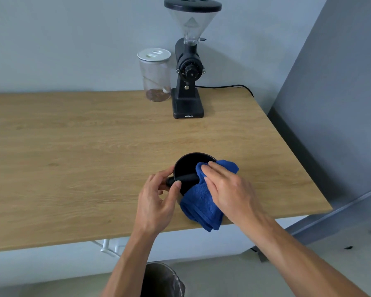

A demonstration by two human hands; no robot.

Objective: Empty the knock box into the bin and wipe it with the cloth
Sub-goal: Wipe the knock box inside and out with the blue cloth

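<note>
One knock box (189,162), black, round, standing near the front edge of the bench (73,146), toward its right end; mouth tilted slightly toward the viewer, interior dark. One knock bar (185,178) spanning the mouth, long axis running left to right, roughly parallel to the front edge; left end projecting past the rim.

One cloth (201,202), blue terry, draped over the right rim of the knock box; upper part tucked inside the mouth, lower part hanging down the outer wall and just over the front edge of the bench.

One left hand (156,202), thumb and fingers curled around the left wall of the knock box at the projecting bar end, gripping it. One right hand (227,187), fingers extended and flat, pressing the cloth against the rim; not clenched.

One bin (161,279), dark, lined, on the floor below the front edge, partly behind the left forearm.

One coffee grinder (189,67), black with clear hopper, at the back edge. One clear jar (155,76), white lid, just left of the grinder, some brown contents at the bottom. One black cable (227,86) trailing right from the grinder.
</note>
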